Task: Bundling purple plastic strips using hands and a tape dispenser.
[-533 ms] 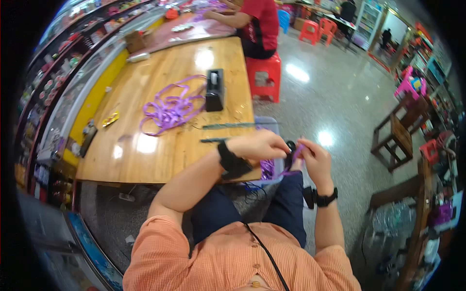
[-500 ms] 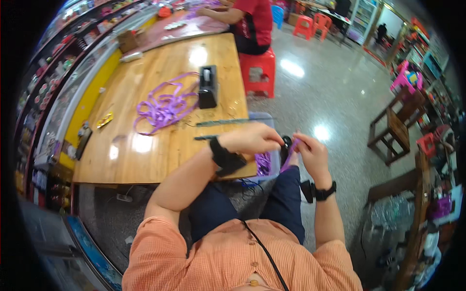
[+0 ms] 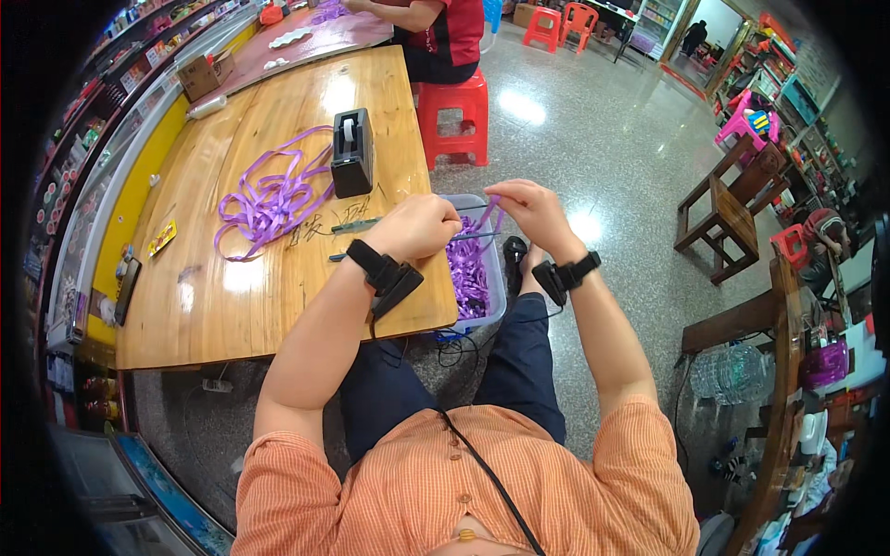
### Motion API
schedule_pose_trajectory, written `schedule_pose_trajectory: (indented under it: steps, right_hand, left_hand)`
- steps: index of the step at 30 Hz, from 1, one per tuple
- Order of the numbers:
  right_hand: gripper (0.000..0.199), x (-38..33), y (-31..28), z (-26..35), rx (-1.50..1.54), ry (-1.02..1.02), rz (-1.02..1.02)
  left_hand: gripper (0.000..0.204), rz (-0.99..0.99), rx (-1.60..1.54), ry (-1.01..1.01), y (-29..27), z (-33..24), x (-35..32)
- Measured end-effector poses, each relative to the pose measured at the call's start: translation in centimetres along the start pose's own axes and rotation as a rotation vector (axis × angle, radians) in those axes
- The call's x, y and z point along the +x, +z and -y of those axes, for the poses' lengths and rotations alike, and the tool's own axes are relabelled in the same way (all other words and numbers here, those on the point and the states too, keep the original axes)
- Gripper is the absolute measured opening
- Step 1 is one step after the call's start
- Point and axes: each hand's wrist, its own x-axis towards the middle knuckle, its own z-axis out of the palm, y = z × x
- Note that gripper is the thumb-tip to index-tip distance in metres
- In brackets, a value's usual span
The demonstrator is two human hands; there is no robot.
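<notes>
My left hand (image 3: 417, 228) is closed, its fingers curled, above the right edge of the table; whatever it may hold is hidden. Two thin dark green rods (image 3: 356, 225) pass under it and stick out past the edge. With fingertips pinched, my right hand (image 3: 536, 215) grips a purple ribbon (image 3: 499, 219) just beyond the rods' tips. Below hangs or stands a clear plastic bin (image 3: 497, 295), full of tangled purple ribbon (image 3: 466, 264). More purple ribbon (image 3: 271, 206) lies in a loose heap on the table, beside a black tape dispenser (image 3: 352, 156).
The wooden table (image 3: 232, 320) fills the left side; a small yellow packet (image 3: 162, 238) lies on it. Someone in a red shirt sits on a red stool (image 3: 456, 120) at its far end. A wooden chair (image 3: 728, 211) stands on the right. Stocked shelves line the left.
My left hand has moved left, from beyond the table edge to over the rods. The right hand has risen and moved left with the ribbon. The whole view has shifted slightly.
</notes>
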Motion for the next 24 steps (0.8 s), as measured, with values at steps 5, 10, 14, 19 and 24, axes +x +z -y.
schedule_pose_trajectory:
  steps: [5,10,14,19,24]
  right_hand:
    - [0.024,1.2,2.6,-3.4,0.354,0.131,0.226]
    - [0.023,0.3,5.6,-4.2,0.566,0.313,0.305]
    - [0.026,-0.8,6.6,-3.5,0.719,0.347,0.315]
    - [0.026,-4.1,8.0,-2.1,0.791,0.459,0.307]
    - [0.023,-8.2,10.0,-2.3,1.073,0.719,0.313]
  left_hand:
    - [0.024,-0.081,-0.047,0.017,-0.1,0.1,0.0]
    - [0.025,-0.266,0.043,0.281,0.8,2.0,1.6]
    - [0.027,-0.217,0.154,0.288,1.2,2.2,1.3]
    - [0.029,-0.167,0.185,0.280,1.4,2.6,1.7]
    - [0.032,-0.167,0.182,0.317,1.4,2.4,1.8]
